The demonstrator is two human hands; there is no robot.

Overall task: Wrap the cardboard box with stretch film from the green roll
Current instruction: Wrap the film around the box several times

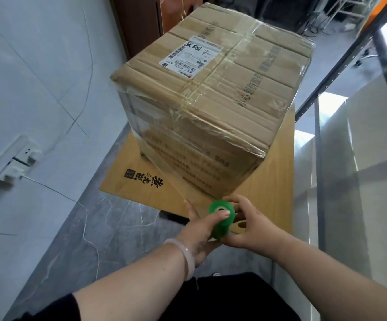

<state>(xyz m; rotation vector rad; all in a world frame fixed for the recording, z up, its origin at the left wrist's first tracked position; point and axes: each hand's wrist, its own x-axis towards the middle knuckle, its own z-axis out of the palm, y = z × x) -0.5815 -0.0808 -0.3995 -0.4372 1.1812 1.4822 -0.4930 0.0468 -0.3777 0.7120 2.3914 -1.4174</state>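
Note:
A large cardboard box (213,98) with a white shipping label stands on a flat cardboard sheet (127,181). Clear stretch film covers its top and near side. A sheet of film (164,165) runs taut from the box's near left edge down to the green roll (221,220). My left hand (201,230) grips the roll with the thumb pressed over its open end. My right hand (248,225) holds the roll from the right side, fingers curled around it. Both hands are just below the box's near bottom corner.
A white wall (37,89) with a socket (16,161) and a thin cable lies to the left. A metal rack upright (340,66) and a glass panel (349,181) stand at the right. Grey marble floor (95,228) runs beneath. Brown furniture is behind the box.

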